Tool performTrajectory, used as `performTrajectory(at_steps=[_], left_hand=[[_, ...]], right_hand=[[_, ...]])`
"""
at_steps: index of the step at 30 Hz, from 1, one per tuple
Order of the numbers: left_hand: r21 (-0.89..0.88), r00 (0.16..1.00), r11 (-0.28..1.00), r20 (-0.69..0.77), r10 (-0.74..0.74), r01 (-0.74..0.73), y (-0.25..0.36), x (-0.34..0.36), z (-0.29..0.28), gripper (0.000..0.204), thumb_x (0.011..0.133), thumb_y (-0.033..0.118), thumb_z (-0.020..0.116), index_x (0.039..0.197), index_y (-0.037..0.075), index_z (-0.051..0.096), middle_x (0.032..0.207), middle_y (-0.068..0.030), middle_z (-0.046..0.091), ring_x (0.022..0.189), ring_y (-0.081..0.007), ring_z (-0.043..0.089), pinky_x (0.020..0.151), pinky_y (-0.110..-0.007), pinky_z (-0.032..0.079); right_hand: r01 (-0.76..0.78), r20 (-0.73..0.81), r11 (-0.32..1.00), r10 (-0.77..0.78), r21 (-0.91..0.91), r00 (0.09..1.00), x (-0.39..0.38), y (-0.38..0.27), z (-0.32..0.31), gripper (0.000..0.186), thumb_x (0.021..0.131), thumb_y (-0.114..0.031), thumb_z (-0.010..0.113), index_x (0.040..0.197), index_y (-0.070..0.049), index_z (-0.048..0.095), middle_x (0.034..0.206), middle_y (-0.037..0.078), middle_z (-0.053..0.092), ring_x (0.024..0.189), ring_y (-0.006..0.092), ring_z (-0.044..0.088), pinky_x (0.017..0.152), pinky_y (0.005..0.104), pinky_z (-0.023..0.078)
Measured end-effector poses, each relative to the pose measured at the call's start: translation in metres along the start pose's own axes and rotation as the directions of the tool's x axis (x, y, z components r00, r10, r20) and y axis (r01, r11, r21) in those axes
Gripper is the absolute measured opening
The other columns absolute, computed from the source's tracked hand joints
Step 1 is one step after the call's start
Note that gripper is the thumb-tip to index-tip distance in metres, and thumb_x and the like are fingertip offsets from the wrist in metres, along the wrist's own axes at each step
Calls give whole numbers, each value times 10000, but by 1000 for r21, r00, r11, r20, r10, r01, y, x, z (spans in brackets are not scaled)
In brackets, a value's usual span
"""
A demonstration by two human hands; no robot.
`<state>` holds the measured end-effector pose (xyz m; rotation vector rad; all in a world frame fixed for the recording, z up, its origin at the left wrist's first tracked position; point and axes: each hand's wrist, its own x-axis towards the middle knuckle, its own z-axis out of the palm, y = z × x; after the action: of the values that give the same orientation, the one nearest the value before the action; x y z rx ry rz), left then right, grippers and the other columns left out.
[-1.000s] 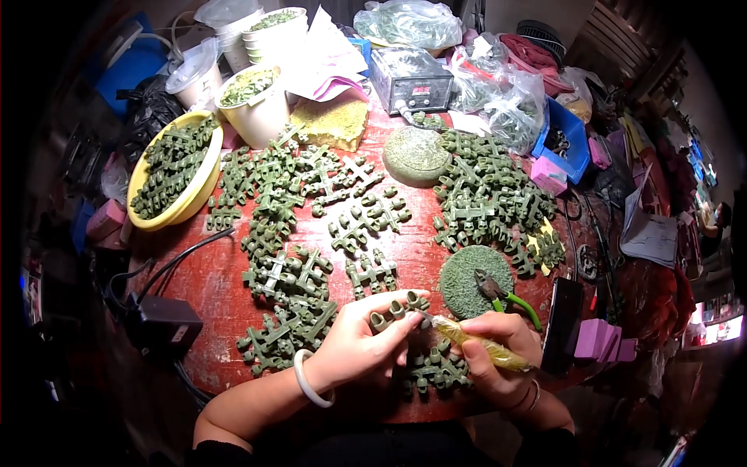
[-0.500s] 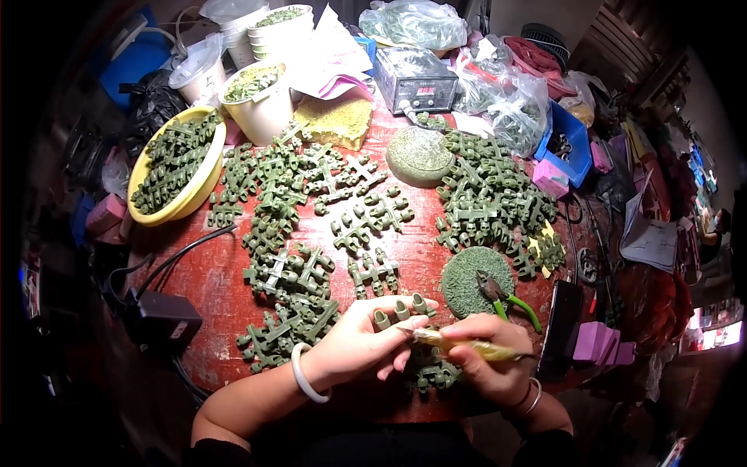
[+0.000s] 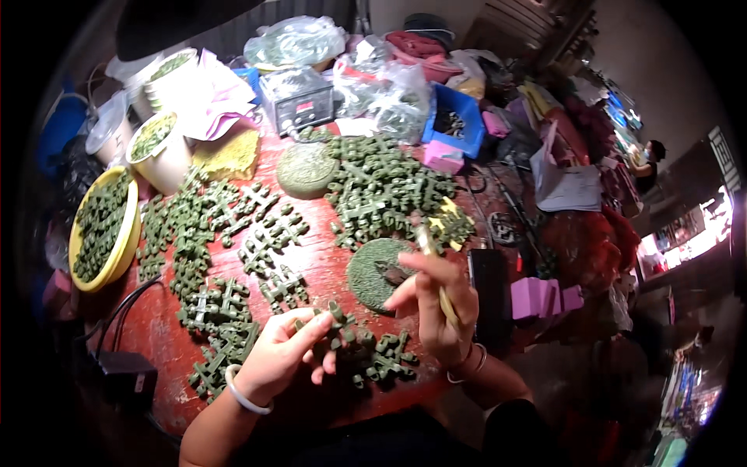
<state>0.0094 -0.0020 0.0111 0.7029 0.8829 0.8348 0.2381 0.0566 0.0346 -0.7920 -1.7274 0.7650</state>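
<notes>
My left hand (image 3: pixel 284 350) is closed around a dark green moulded part (image 3: pixel 336 313) with stubby round pegs, pinched between thumb and fingers. In my right hand (image 3: pixel 445 307) a slim yellowish-handled craft knife (image 3: pixel 449 307) is tucked between the fingers, its upper end pointing away from me. The thumb and a finger of that hand reach over the edge of a round green textured pad (image 3: pixel 369 268). Pliers with a dark head (image 3: pixel 395 274) lie on this pad; the hand hides their handles, and I cannot tell whether it touches them. More green parts (image 3: pixel 387 359) lie between my hands.
Heaps of green parts (image 3: pixel 381 183) cover much of the red table (image 3: pixel 311 226). A yellow basin (image 3: pixel 131 233) and white buckets (image 3: pixel 167 167) stand left. Behind are a control box (image 3: pixel 299 105) and blue tray (image 3: pixel 467 140); a phone (image 3: pixel 490 292) and pink blocks (image 3: pixel 537 300) lie right.
The view has swung right, so the table appears farther left. My right hand has left the part in my left hand and moved to the pad with the pliers, still holding the knife.
</notes>
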Motion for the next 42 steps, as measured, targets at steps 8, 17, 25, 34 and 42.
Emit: performTrajectory(at_steps=[8,17,25,34,42], left_hand=[[10,999,1000,-53,8,-7,-2,-1,0,136,974,148,651,1038,31,624,823,-21,638,590,-116,645,427,-208,463],[25,996,999,-69,48,-46,-7,1,1,143,953,131,677,1039,41,608,830,-9,630,577,-118,636,432,-215,470],[91,990,994,-123,73,-62,-14,5,-4,146,956,141,674,1031,38,603,806,-21,636,571,-120,630,430,-221,467],[63,993,996,-98,71,-65,-12,3,2,161,963,126,657,1087,52,586,837,-33,640,610,-130,641,445,-221,478],[56,997,998,72,3,-7,-11,-1,2,138,989,124,618,1085,35,574,895,-48,636,664,-140,665,491,-240,533]], right_hand=[[-90,-130,770,9,-631,991,27,25,-108,93,941,-120,670,947,-29,687,711,80,691,615,161,659,565,266,502],[-330,-21,473,547,-817,837,1,105,-242,377,725,-305,869,892,-10,707,800,179,693,735,304,691,708,369,540],[-372,-286,823,268,-429,920,-17,108,-252,267,929,-200,720,933,50,625,743,117,683,692,138,673,642,280,529],[-335,-762,886,-30,-319,647,-24,83,-244,201,986,-280,653,1076,-100,653,706,-61,543,518,10,410,437,186,276],[-56,-120,801,-20,-596,993,-10,-46,-144,224,881,-253,758,999,-70,707,704,8,564,545,128,449,512,307,378]])
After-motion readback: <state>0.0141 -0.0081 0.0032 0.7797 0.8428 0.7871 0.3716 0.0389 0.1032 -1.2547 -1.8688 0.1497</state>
